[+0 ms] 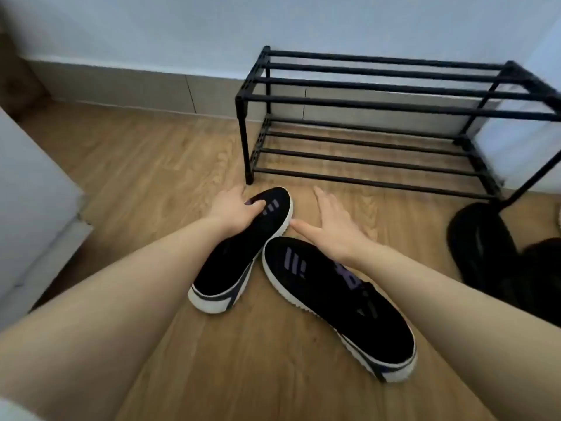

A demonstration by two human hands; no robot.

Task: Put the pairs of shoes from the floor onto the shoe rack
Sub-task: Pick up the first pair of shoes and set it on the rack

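Sneakers: two, left one gripped, right one free.

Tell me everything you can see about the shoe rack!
The shoe rack is black and looks like metal or plastic tubing. It has two shelves, each made of long parallel bars held by upright posts at the corners. It stands upright on the wooden floor against the pale wall. Both shelves hold nothing. No hand touches it. A black shoe lies on the floor by its front right leg; contact is unclear.
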